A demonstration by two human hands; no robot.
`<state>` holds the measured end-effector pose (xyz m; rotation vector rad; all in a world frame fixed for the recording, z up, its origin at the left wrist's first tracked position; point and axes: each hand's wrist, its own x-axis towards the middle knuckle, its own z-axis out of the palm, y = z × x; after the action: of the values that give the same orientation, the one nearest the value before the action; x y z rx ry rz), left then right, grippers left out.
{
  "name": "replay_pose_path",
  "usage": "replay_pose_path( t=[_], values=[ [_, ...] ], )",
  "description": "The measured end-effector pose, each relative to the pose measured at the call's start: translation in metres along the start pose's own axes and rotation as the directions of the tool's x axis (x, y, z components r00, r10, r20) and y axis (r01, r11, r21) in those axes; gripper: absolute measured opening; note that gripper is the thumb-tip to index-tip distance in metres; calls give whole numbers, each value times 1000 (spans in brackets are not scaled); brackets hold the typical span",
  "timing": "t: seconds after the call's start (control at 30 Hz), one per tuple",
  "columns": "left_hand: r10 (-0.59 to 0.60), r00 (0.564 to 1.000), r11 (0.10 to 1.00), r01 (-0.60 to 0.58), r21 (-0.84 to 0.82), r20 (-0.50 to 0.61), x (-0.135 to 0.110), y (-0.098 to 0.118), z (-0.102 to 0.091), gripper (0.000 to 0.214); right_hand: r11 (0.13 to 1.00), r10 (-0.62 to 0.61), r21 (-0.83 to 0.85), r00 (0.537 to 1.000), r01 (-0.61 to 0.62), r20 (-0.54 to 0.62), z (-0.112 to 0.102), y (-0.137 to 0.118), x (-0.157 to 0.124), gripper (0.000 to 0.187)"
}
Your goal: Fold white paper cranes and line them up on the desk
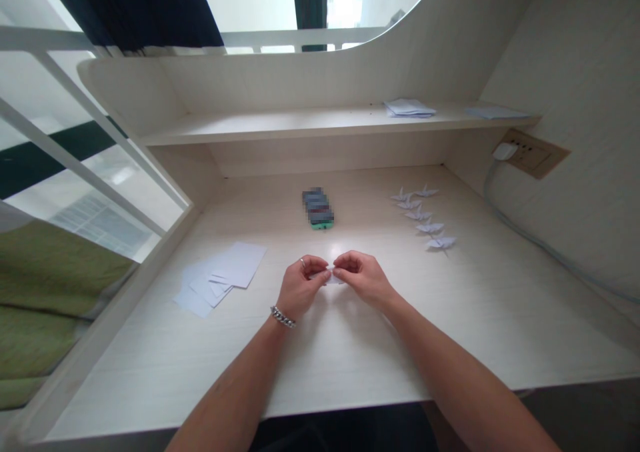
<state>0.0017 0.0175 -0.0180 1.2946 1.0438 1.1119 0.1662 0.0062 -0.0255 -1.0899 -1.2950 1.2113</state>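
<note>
Both my hands meet over the middle of the pale wooden desk (350,345). My left hand (300,285), with a ring and a chain bracelet, and my right hand (361,277) pinch a small folded piece of white paper (331,277) between their fingertips. Most of the paper is hidden by my fingers. A loose pile of white paper sheets (220,275) lies to the left of my left hand. A row of several folded white paper cranes (423,215) lies on the desk to the far right of my right hand.
A small dark blurred object with a green edge (317,209) lies beyond my hands. The shelf (300,124) above holds folded papers (409,109). A wall socket with a white plug (505,151) and cable is on the right wall. A white railing stands at left.
</note>
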Motion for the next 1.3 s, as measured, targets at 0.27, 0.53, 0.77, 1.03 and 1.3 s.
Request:
replay_pose_path(
  t=[0.27,0.53,0.77,1.03,1.3],
  values=[
    [27,999,1000,-27,5,-43,0,5,-3,21,993,85,87,996,-85,-3,-10,-6,4,33],
    [-20,1000,999,19,-40,-9,-1,7,-2,21,997,-12,-81,999,15,36,-3,-4,0,21],
    [-74,997,988,78,-136,30,-1,10,-6,33,1000,-12,-27,1000,12,8,-6,-3,1,17],
    [48,997,989,-55,135,60,-3,1,0,20,987,-29,-158,998,38,59,-4,-6,-3,15],
    [47,999,994,-50,93,25,-1,3,-3,18,980,-5,-197,998,17,59,-5,-1,0,10]
  ],
)
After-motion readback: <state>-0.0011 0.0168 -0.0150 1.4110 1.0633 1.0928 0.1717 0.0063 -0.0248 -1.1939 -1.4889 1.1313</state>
